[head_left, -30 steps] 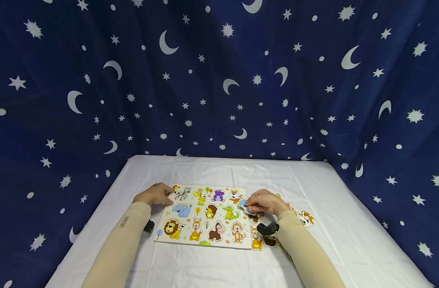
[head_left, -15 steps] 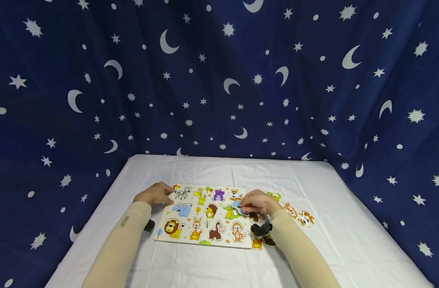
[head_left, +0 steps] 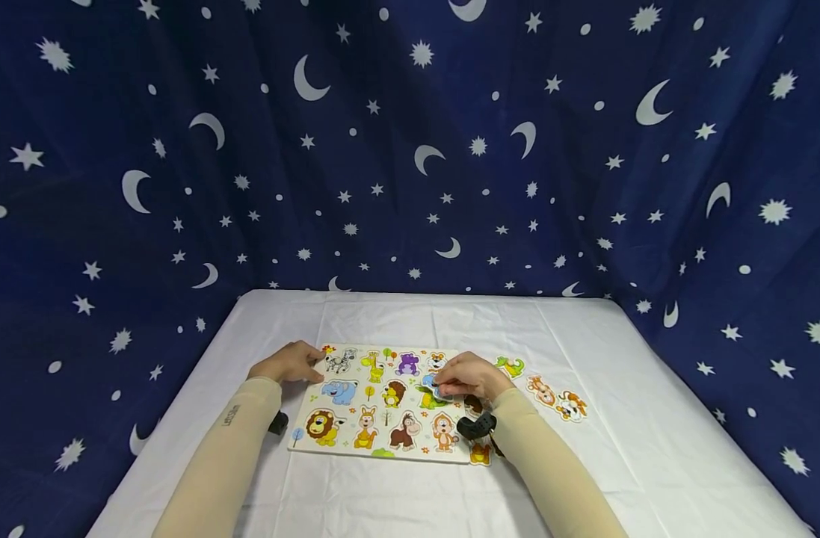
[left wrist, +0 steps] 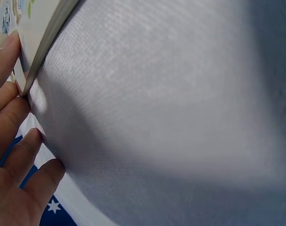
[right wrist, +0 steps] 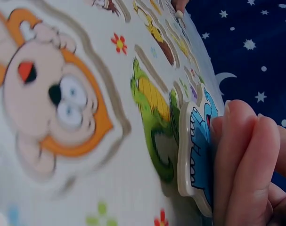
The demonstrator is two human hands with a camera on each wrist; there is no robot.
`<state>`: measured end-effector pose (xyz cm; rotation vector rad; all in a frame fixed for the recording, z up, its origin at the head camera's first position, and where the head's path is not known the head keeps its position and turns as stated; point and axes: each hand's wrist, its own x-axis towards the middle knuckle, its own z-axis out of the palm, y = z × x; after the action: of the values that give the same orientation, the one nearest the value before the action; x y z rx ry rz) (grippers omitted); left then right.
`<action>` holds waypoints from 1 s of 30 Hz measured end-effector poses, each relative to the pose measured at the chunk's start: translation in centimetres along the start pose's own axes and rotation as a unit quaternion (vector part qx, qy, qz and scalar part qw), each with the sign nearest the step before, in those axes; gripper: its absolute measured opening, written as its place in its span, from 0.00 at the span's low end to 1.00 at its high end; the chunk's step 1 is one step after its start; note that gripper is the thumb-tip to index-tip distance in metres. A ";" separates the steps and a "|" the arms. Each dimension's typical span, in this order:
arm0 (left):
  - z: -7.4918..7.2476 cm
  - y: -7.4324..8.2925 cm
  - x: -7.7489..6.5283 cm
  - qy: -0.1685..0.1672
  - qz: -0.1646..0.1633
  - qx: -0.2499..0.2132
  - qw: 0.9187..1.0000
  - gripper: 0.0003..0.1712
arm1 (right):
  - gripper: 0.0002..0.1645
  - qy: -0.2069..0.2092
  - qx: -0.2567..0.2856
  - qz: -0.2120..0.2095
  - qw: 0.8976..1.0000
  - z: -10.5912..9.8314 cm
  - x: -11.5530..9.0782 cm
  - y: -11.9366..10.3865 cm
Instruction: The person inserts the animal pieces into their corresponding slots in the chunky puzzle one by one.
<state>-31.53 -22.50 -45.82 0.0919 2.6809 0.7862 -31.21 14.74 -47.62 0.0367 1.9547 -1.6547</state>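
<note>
In the head view my right hand (head_left: 472,376) pinches a blue elephant puzzle piece (head_left: 431,384) over the right part of the animal puzzle board (head_left: 356,454). The right wrist view shows this elephant piece (right wrist: 194,155) tilted on its side, close over the green crocodile picture (right wrist: 157,122). My left hand (head_left: 291,362) holds the board at its far left corner. In the left wrist view a digit of the left hand (left wrist: 11,127) lies on the board's top, with other fingers at its edge. A blue elephant picture (head_left: 338,392) shows in the board's left middle slot.
Right of the board lie loose pieces: a crocodile (head_left: 510,366), a monkey (head_left: 541,392), a tiger (head_left: 572,407) and a kangaroo (head_left: 480,454). A brown piece (head_left: 473,404) is partly hidden by the right wrist. A star-patterned curtain (head_left: 410,149) hangs behind the white-covered table (head_left: 383,317).
My right hand has carried the elephant piece leftwards from the board's right edge to above the crocodile picture. The left hand and the board have stayed put.
</note>
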 end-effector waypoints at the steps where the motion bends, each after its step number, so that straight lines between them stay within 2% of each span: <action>1: 0.0 -0.1 0.0 -0.001 0.002 0.001 1.000 0.36 | 0.02 -0.001 0.000 0.000 1.000 0.2 0.1 0.0; 11: 0.1 -0.3 0.2 0.003 -0.003 0.001 1.000 0.38 | 0.03 -0.003 0.005 0.003 1.000 1.9 0.7 0.0; 20: -0.3 0.0 -0.1 0.003 0.005 0.023 1.000 0.36 | 0.04 -0.016 0.001 0.004 1.000 2.9 1.0 -0.4; 27: -0.1 -0.1 0.1 0.005 -0.017 0.014 1.000 0.36 | 0.02 -0.018 0.002 0.014 1.000 3.4 1.4 -1.0; 30: 0.0 0.0 0.4 0.010 -0.017 0.016 1.000 0.35 | 0.03 -0.019 0.002 0.011 1.000 3.5 1.6 -1.2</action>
<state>-31.91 -22.47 -45.94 0.0462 2.7075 0.7385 -31.60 10.69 -47.52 0.0294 1.9157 -1.6338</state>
